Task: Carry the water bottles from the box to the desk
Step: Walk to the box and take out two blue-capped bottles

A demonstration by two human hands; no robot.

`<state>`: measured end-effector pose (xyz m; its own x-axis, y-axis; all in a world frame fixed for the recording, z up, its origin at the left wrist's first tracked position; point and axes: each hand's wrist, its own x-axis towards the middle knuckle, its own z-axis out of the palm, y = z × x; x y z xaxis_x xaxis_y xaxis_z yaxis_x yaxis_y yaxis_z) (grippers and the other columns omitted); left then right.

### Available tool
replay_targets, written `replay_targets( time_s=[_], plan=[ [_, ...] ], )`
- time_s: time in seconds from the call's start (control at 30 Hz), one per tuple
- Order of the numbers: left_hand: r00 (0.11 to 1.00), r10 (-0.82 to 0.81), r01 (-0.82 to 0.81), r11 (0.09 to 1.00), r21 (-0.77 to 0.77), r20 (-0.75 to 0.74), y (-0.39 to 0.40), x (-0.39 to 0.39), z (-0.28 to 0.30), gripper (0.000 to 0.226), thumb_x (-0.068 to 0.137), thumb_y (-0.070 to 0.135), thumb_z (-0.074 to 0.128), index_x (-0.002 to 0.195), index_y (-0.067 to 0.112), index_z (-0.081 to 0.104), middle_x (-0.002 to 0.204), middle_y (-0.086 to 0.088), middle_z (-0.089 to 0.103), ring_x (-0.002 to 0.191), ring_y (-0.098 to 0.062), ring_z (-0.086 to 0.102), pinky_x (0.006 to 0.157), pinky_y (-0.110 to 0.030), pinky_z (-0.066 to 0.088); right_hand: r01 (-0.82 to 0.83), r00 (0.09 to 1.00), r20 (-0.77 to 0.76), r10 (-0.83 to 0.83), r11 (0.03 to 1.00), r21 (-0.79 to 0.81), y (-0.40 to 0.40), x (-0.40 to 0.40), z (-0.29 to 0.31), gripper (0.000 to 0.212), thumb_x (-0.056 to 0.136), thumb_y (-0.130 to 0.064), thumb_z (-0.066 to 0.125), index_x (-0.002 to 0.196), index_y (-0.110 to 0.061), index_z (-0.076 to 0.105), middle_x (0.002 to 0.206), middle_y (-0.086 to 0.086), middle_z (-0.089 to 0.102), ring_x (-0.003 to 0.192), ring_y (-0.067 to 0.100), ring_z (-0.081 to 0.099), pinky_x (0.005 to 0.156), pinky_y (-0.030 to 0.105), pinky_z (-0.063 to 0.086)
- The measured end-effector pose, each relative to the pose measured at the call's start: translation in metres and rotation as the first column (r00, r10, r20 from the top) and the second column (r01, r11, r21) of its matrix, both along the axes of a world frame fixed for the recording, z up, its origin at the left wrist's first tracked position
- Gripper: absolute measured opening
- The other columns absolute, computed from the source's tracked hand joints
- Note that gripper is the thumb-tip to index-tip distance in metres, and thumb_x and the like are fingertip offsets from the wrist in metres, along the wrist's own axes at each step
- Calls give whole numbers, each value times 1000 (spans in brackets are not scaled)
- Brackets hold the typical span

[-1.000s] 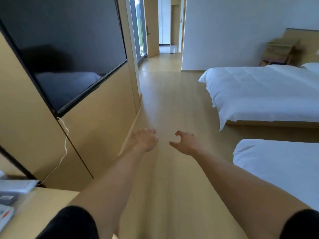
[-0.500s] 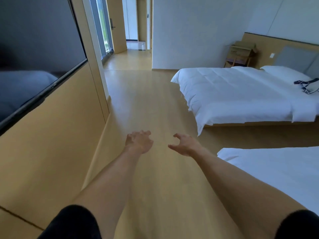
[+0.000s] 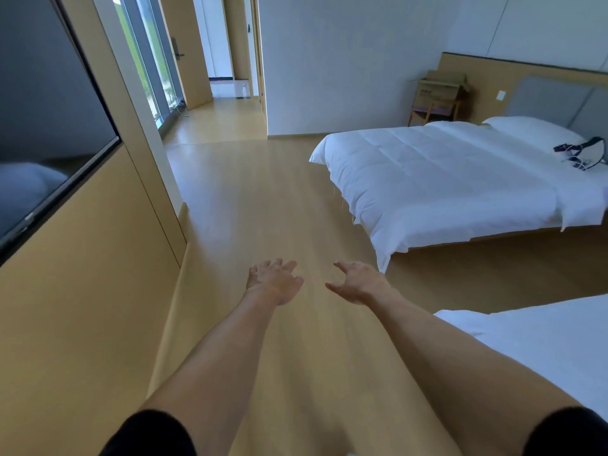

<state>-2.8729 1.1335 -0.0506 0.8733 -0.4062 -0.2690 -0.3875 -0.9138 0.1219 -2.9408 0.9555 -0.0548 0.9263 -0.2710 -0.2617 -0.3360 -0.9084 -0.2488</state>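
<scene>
Both my arms reach forward over the wooden floor (image 3: 250,199). My left hand (image 3: 274,280) is empty, its fingers spread and relaxed. My right hand (image 3: 360,283) is a short way to its right, also empty, with fingers loosely extended and the palm turned inward. No water bottle, box or desk shows in this view.
A wall-mounted television (image 3: 42,126) and wooden wall panel (image 3: 88,291) run along the left. A white bed (image 3: 444,179) stands at the right with a dark strapped item (image 3: 582,153) on it. A second bed's corner (image 3: 539,353) is near right. A hallway (image 3: 217,110) opens ahead.
The view has swung right and advanced along the floor: the desk corner and television slid out leftward, and more of the far bed came into sight. Both hands stay empty, fingers a little straighter.
</scene>
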Motion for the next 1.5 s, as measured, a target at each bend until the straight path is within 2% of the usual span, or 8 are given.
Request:
replay_targets(
  time_s=[0.27,0.53,0.83,1.1,1.2,1.33,1.5],
  plan=[
    [997,70,-70,997,-9,-9,-57,135,-6,56,104,51,33,157,33,30,165,-3,28,151,-26,25,124,-44,17,-14,1000,-12,14,1000,21,-66,137,-18,71,94,-64,48,156,-33,31,158,3,38,145,21,36,113,40,35],
    [987,159,-159,987,-6,2,-123,289,11,56,104,52,34,156,33,31,163,-4,32,148,-29,32,119,-43,23,-39,999,-15,41,995,89,-145,290,-2,73,92,-64,51,155,-33,32,158,1,38,143,21,39,113,38,36],
    [978,209,-210,977,-42,-26,-168,420,0,53,103,51,36,154,34,34,159,-5,38,144,-30,37,118,-43,28,-72,997,-32,74,996,50,-193,439,-9,72,94,-64,50,155,-32,33,158,4,37,143,24,40,114,39,36],
    [983,182,-183,982,-55,-24,-197,578,-17,52,105,48,34,155,34,34,159,-4,38,145,-29,36,119,-43,27,-42,999,-14,43,999,21,-222,589,-20,69,93,-63,49,153,-32,35,156,-1,40,140,22,43,108,39,39],
    [989,148,-150,986,-73,-31,-209,649,-21,52,105,47,34,155,35,34,159,-3,37,145,-27,36,119,-43,26,-23,1000,-10,23,1000,-6,-232,655,-21,69,94,-64,49,153,-31,36,156,-1,41,141,21,42,110,40,39],
    [994,101,-103,992,-77,-33,-218,746,-16,51,105,48,33,154,35,35,158,-3,39,144,-29,37,118,-42,28,18,999,-50,-18,1000,-2,-239,741,-20,68,95,-62,46,154,-29,35,158,-1,38,142,22,41,112,41,39],
    [997,74,-75,995,-66,-16,-225,850,-8,51,105,47,35,155,35,34,158,-3,39,144,-29,37,117,-42,28,46,999,-15,-46,999,17,-243,833,-15,66,95,-62,46,151,-29,39,156,-1,42,139,22,44,109,41,41]
  ],
)
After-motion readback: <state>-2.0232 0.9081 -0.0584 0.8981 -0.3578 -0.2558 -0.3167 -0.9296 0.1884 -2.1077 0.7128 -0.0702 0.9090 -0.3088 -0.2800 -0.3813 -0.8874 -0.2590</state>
